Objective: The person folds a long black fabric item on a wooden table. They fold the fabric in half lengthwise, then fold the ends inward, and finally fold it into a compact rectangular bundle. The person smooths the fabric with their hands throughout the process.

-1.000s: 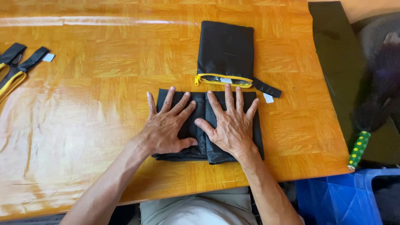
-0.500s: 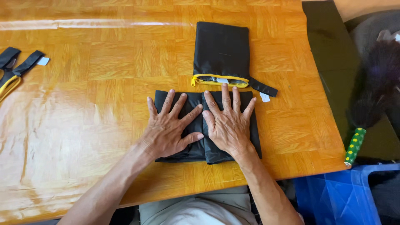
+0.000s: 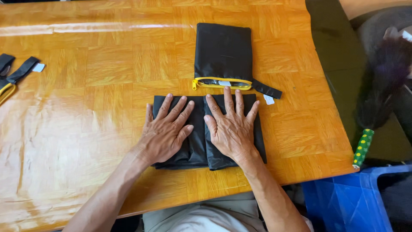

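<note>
Bright, even light; a white glare streak runs across the far left of the glossy orange wood-pattern table [image 3: 86, 64]. Sharp focus, soft short shadows under the hands, right edge dim.

I see a folded black fabric [image 3: 201, 148] lying flat on the table near its front edge. It forms a compact rectangle of two side-by-side panels that meet at a vertical seam near the middle. I have both palms pressed flat on it, fingers spread: my left hand [image 3: 165, 133] covers the left panel and my right hand [image 3: 231, 129] covers the right panel. The surface looks smooth and slightly glossy.
</note>
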